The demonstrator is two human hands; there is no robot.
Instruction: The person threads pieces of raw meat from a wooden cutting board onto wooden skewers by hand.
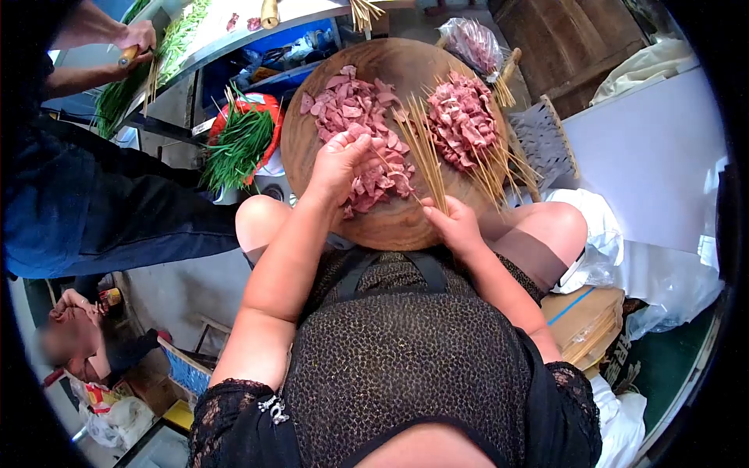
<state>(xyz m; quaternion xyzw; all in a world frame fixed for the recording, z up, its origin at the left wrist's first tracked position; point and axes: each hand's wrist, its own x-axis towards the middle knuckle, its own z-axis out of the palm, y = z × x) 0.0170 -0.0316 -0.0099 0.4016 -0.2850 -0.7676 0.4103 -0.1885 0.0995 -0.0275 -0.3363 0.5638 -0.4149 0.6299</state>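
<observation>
Meat pile (351,101), part-hid by L hand (340,161), R hand (455,226) on skewers (426,156)

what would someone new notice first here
Probably the big round wooden board in the upper middle, with loose pink meat pieces on its left and a pile of skewered meat on its right. Between them, the fan of thin sticks in the right hand stands out. The bright green stalks left of the board draw the eye too.

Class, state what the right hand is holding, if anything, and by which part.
The right hand holds bamboo skewers, gripped at the ends nearest the person's body.
</observation>
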